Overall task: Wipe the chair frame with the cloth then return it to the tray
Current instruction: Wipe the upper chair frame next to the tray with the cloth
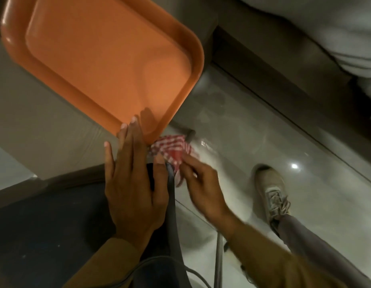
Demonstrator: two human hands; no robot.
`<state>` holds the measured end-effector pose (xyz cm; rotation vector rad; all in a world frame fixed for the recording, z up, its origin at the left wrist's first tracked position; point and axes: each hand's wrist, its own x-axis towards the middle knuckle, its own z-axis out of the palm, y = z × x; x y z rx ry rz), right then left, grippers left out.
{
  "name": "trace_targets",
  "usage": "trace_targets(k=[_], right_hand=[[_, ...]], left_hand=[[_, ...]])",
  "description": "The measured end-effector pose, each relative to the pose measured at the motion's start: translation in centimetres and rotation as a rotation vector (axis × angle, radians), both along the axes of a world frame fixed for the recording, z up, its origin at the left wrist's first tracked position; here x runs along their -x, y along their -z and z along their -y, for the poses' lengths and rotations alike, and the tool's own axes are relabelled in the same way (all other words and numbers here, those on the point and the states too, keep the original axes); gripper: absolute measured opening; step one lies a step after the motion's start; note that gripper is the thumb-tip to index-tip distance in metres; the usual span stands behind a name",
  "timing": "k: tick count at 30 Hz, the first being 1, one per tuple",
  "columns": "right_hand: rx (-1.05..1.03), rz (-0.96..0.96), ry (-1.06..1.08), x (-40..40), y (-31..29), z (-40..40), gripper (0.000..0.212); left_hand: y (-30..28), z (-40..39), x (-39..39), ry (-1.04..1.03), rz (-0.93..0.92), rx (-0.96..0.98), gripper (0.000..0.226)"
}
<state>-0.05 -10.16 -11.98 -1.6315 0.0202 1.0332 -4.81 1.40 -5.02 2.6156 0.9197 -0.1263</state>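
A red-and-white checked cloth (172,149) is bunched just below the near corner of the orange tray (109,65), over the grey chair frame (173,204). My right hand (201,183) pinches the cloth's lower edge; it is blurred. My left hand (134,183) lies flat, fingers spread, on the dark chair seat (55,225) beside the frame, its fingertips reaching the tray's rim. The tray holds nothing and rests on a pale table top (45,132).
A chair leg (218,262) runs down to the glossy tiled floor (284,142). My foot in a grey lace-up shoe (272,192) stands at the right. A dark ledge (284,84) with white fabric (326,28) on it crosses the upper right.
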Motion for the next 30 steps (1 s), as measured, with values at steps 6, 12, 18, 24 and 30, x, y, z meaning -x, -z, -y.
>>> trace_targets(k=[6, 12, 18, 24, 30], right_hand=[[0.047, 0.008, 0.119, 1.4, 0.6, -0.6, 0.037], [0.305, -0.012, -0.122, -2.5, 13.6, -2.6, 0.037], [0.338, -0.131, 0.055, -1.6, 10.5, -2.6, 0.036], [-0.184, -0.414, 0.528, 4.4, -2.5, -1.1, 0.033], [-0.015, -0.503, 0.718, 4.3, 4.8, -3.3, 0.034]], left_hand=[[-0.1, 0.0, -0.1, 0.019, -0.032, -0.007, 0.068], [0.3, -0.2, 0.1, 0.023, 0.008, 0.006, 0.072], [0.4, -0.3, 0.2, 0.020, 0.013, 0.016, 0.071], [0.1, -0.2, 0.1, 0.033, -0.026, -0.005, 0.071], [0.6, -0.2, 0.4, 0.064, 0.014, -0.051, 0.067]])
